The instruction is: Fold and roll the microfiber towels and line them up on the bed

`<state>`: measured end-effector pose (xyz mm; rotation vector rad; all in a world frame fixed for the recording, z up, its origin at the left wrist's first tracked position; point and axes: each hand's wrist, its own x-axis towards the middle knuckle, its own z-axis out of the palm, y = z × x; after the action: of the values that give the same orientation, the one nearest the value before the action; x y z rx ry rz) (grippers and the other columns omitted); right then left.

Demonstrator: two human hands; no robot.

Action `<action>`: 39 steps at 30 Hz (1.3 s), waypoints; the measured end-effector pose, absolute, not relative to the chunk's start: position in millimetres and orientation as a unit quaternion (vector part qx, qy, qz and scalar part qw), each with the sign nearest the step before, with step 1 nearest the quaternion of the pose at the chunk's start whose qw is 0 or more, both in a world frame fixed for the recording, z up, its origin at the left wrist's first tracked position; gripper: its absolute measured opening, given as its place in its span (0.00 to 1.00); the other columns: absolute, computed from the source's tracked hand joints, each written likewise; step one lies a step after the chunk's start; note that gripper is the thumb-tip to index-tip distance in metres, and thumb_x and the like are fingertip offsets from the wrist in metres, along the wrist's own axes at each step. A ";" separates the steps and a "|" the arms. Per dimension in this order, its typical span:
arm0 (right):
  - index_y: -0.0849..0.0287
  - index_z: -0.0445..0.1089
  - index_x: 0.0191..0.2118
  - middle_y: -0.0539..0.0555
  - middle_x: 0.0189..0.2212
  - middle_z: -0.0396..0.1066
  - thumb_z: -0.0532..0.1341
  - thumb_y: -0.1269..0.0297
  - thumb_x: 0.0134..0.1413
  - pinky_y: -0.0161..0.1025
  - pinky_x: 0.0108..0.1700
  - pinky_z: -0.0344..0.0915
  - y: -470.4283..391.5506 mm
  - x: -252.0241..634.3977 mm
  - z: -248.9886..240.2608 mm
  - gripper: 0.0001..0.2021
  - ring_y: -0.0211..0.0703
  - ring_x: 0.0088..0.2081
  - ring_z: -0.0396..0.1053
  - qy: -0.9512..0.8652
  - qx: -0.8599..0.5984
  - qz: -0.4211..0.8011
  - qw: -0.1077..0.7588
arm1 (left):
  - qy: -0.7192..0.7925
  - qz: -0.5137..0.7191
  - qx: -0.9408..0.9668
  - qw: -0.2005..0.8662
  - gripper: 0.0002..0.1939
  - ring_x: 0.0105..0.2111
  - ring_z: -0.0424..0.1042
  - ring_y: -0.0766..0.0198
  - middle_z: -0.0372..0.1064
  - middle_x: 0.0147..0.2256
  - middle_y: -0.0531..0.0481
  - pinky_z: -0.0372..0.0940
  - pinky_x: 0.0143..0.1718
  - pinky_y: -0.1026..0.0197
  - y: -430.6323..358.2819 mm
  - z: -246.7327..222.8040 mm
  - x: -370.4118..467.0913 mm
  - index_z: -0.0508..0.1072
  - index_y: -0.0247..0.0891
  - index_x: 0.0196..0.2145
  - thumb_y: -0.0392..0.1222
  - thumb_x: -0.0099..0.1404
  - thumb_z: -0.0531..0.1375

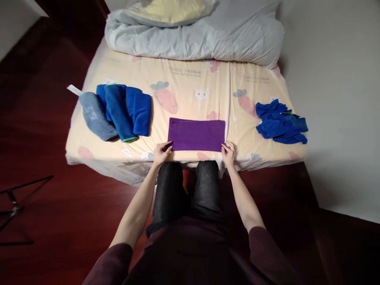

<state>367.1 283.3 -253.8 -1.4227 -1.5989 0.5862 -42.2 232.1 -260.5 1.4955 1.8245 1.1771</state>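
Note:
A purple towel [197, 134], folded into a flat rectangle, lies on the bed in front of me. My left hand [162, 152] pinches its near left corner between thumb and fingers. At the near right corner, my right hand [228, 153] grips the cloth the same way. To the left are a rolled grey-blue towel [97, 116] with a white tag, a blue towel roll [120, 113] with green edging, and folded blue cloth [141, 114] against it. Crumpled blue cloths [280, 122] form a loose pile on the right.
The bed [190, 95] has a pale yellow sheet with carrot prints. A bunched grey quilt [190, 39] and a pale yellow pillow [172, 11] occupy the far end. A wall [335, 99] borders the right side. Black stand legs [13, 206] rest on the dark red floor at left.

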 end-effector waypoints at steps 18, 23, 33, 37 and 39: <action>0.59 0.81 0.49 0.63 0.63 0.66 0.61 0.69 0.54 0.49 0.55 0.75 286.4 376.3 -248.7 0.18 0.53 0.60 0.69 -0.646 -0.556 0.296 0.432 | 0.603 0.469 0.604 0.226 0.11 0.57 0.74 0.51 0.78 0.53 0.45 0.60 0.65 0.41 238.7 -269.2 -44.8 0.81 0.44 0.44 0.41 0.67 0.60; 0.58 0.82 0.48 0.63 0.64 0.67 0.61 0.68 0.55 0.51 0.62 0.71 288.2 376.4 -251.4 0.17 0.53 0.61 0.69 -0.633 -0.547 0.312 0.451 | 0.609 0.474 0.590 0.238 0.11 0.60 0.71 0.51 0.76 0.57 0.44 0.64 0.61 0.43 237.2 -269.9 -43.9 0.81 0.44 0.45 0.44 0.69 0.60; 0.56 0.81 0.47 0.59 0.57 0.75 0.62 0.64 0.58 0.54 0.66 0.64 288.5 378.4 -247.4 0.14 0.52 0.60 0.70 -0.646 -0.534 0.289 0.463 | 0.614 0.498 0.547 0.277 0.18 0.58 0.70 0.49 0.74 0.57 0.40 0.70 0.51 0.47 236.4 -269.6 -43.8 0.78 0.42 0.48 0.56 0.71 0.60; 0.55 0.80 0.50 0.59 0.54 0.77 0.61 0.61 0.60 0.54 0.63 0.66 286.1 378.0 -240.1 0.16 0.52 0.58 0.70 -0.648 -0.543 0.292 0.447 | 0.608 0.516 0.527 0.293 0.19 0.55 0.71 0.49 0.74 0.53 0.40 0.71 0.51 0.48 238.2 -276.4 -45.0 0.77 0.42 0.49 0.56 0.70 0.60; 0.56 0.80 0.49 0.60 0.52 0.77 0.61 0.58 0.60 0.52 0.61 0.68 285.6 376.6 -238.3 0.16 0.53 0.55 0.70 -0.638 -0.552 0.300 0.445 | 0.612 0.520 0.517 0.296 0.19 0.53 0.72 0.50 0.75 0.51 0.40 0.71 0.51 0.49 239.0 -280.7 -45.5 0.77 0.41 0.49 0.56 0.70 0.59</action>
<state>376.6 285.6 -238.3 -1.3682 -1.5820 0.7440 -45.5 239.0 -280.7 1.3761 1.6268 1.3832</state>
